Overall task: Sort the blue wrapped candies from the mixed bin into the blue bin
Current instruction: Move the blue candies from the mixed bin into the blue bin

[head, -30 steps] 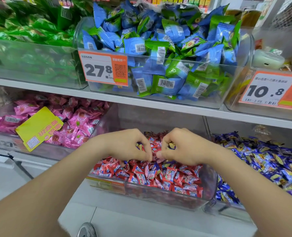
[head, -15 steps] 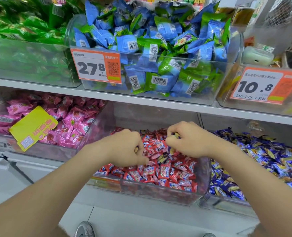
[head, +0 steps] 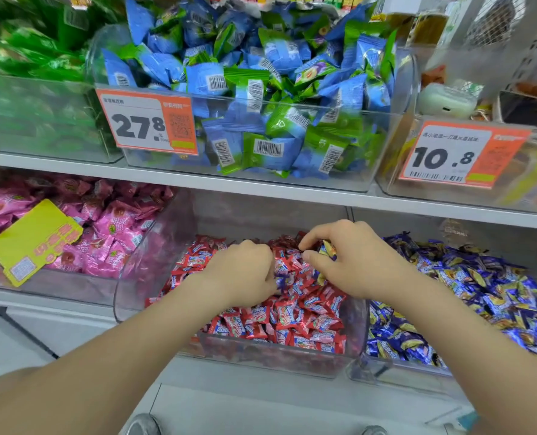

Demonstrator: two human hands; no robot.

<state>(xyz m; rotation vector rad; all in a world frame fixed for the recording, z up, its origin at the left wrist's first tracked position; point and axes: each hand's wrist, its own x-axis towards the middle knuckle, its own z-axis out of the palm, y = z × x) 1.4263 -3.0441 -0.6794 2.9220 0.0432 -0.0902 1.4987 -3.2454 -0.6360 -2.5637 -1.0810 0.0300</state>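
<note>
- The right hand (head: 358,265) is pinching a blue wrapped candy (head: 328,248) between thumb and forefinger, just above the red heap near the back of the mixed bin (head: 261,356).
- The blue bin (head: 371,372) is sitting directly to that hand's right, side by side with the mixed bin. The right hand is the nearer one, so a short sideways carry looks enough.
- Fingers are hiding most of the candy, so I cannot tell its long axis.
- The left hand (head: 245,271) is resting curled on the red candies. A blue scrap (head: 281,281) is showing at its fingertips, but I cannot tell whether it is gripping it.
- The bins' clear walls are standing between the candy and the blue bin, and the shelf (head: 261,186) is overhanging both, probably limiting any lift.
- A pink candy bin (head: 56,287) is lying well to the left.
</note>
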